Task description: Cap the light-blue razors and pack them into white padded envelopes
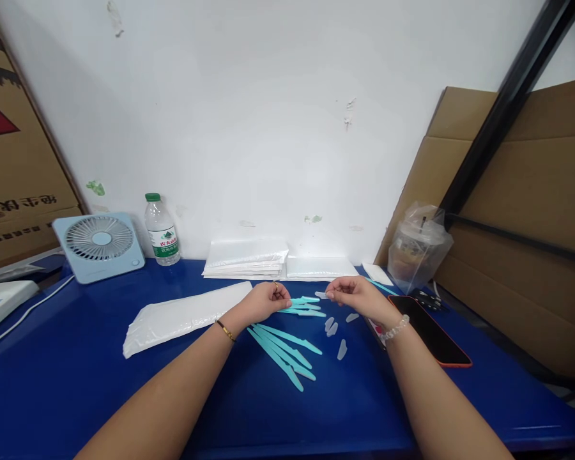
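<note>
My left hand [271, 301] is closed on the handle ends of several turquoise eyebrow razors [308, 306], their blade ends fanned to the right. Between the thumb and fingertips of my right hand [357, 295] is a small translucent blade cap [321, 295], close to the razor tips but apart from them. More eyebrow razors [282, 351] lie fanned on the blue table [230, 409], nearer to me. Several loose blade caps [342, 349] are scattered below my right hand.
A white padded mailer [172, 322] lies left of my hands; stacked mailers [244, 259] stand against the wall. Farther left are a water bottle [161, 230] and a blue fan [100, 246]. At right sit a phone [434, 332], a bagged drink cup [416, 246] and cardboard [531, 243].
</note>
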A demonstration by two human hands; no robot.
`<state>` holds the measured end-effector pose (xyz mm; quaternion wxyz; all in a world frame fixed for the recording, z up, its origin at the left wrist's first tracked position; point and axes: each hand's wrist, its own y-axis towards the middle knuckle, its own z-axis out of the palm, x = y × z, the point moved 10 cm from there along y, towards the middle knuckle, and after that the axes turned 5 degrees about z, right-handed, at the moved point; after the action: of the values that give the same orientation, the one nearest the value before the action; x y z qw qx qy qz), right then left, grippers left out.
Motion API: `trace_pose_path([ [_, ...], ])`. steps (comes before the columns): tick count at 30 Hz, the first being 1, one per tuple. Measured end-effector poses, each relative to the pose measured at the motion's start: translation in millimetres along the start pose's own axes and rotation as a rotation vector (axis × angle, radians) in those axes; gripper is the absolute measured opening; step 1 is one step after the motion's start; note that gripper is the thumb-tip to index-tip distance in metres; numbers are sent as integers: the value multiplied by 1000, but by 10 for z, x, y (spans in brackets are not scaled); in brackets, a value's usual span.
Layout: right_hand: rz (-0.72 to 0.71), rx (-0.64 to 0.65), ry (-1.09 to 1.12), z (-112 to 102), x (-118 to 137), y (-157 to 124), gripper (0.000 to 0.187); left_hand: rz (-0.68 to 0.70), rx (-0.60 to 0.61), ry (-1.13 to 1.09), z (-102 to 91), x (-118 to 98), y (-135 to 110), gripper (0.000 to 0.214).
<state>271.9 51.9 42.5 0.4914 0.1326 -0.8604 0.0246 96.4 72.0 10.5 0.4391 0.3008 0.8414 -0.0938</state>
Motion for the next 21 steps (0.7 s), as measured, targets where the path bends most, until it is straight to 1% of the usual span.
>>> trace_pose_path([
  [3,3,6,-11,22,-7,7,35,9,-19,-28,-23,20,6,37],
  [8,-4,22,31,107,-5,28,31,25,-25,-63,-19,33,17,36],
  [10,-7,9,30,96,-10,33,30,14,-29,-62,-30,52,17,35],
  [13,-18,-36,26,25,-9,31,29,-2,-37,-58,-55,68,10,37],
  [15,-17,-40,19,23,-4,30,28,1,-33,-64,-55,53,6,38],
  [21,-6,71,9,283,33,39,28,25,-15,-51,41,7,22,37],
])
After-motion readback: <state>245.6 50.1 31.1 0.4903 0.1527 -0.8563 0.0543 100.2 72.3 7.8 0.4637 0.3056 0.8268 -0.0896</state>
